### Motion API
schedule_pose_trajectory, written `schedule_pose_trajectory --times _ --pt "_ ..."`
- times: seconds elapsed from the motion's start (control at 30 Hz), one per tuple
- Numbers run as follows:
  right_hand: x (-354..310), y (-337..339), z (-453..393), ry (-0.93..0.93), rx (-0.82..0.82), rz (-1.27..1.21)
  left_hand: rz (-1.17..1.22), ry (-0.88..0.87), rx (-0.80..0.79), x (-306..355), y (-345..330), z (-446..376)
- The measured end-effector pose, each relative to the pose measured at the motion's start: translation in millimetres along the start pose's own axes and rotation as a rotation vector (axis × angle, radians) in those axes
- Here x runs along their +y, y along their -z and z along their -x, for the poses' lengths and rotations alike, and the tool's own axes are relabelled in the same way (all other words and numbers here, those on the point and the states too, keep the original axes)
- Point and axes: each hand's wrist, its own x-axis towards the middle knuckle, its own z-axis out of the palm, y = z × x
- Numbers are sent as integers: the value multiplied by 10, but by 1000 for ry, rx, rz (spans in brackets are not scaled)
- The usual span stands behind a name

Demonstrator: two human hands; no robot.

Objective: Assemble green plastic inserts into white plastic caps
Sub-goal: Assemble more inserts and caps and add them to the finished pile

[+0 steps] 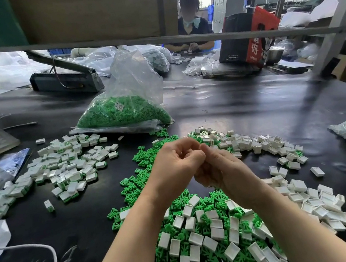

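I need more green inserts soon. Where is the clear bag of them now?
In the head view, the clear bag of green inserts stands on the black table, left of centre, behind both hands and just beyond the finished pile.

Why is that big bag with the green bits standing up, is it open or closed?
Cannot tell. The clear bag sits upright on the black table, green inserts filling its bottom, but its gathered top hides behind the metal bar.

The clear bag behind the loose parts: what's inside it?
The clear bag holds a heap of green inserts filling its lower part, with a small white label lying on the heap. Its upper part looks empty. Whatever lies deeper in the heap is covered.
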Motion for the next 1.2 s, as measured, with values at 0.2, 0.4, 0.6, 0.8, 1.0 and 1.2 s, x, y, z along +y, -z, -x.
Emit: schedule_pose_trajectory --times 0.2,0.4,0.6,0.8,1.0,1.2 --pt "-31 -3 25 10 11 94 -23 5 1 -19 -13 -8" --pt "-63 -17 45 -11 9 84 7 2 -6 14 -24 5" --pt "-78 -60 60 -17 33 55 18 0 10 18 -46 17" --pt "-80 -71 41 -9 51 52 21 8 0 12 -43 10" --pt "-58 -57 37 -6 28 10 22 13 -29 14 -24 8" --pt "-59 -42 35 -10 50 51 44 3 -61 42 -25 24"
